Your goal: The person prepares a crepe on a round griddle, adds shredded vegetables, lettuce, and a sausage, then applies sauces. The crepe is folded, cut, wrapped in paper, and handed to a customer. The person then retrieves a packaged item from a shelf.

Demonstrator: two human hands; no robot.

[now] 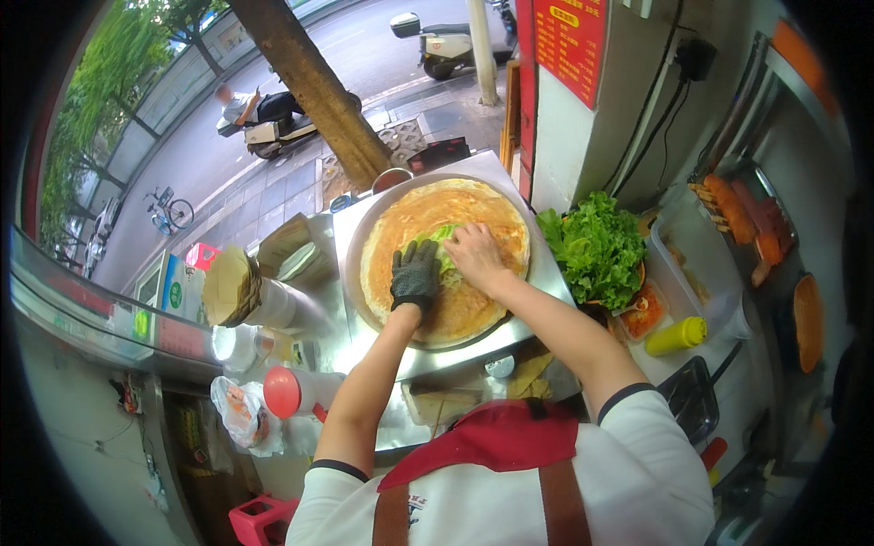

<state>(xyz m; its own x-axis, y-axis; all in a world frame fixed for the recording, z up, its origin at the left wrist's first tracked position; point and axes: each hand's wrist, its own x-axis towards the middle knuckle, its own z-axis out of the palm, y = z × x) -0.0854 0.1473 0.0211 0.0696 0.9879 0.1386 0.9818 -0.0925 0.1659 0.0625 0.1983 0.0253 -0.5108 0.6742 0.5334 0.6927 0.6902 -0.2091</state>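
A large round crepe (471,307), browned and spread with sauce, covers most of a round griddle (356,300). Green lettuce leaves (437,238) lie near its middle, with pale shreds just below them. My left hand (416,273), in a dark grey glove, rests palm down with fingers apart at the left edge of the lettuce. Bare and with curled fingers, my right hand (476,251) touches the lettuce from the right; whether it grips a leaf is hidden.
Right of the griddle stand a bowl of lettuce (601,252), a tub of red sauce (643,310), a yellow squeeze bottle (676,336) and a clear plastic bin (703,266). Paper bags (232,286) and a red-lidded container (283,393) sit left. Beyond, a person (246,106) reclines on a scooter.
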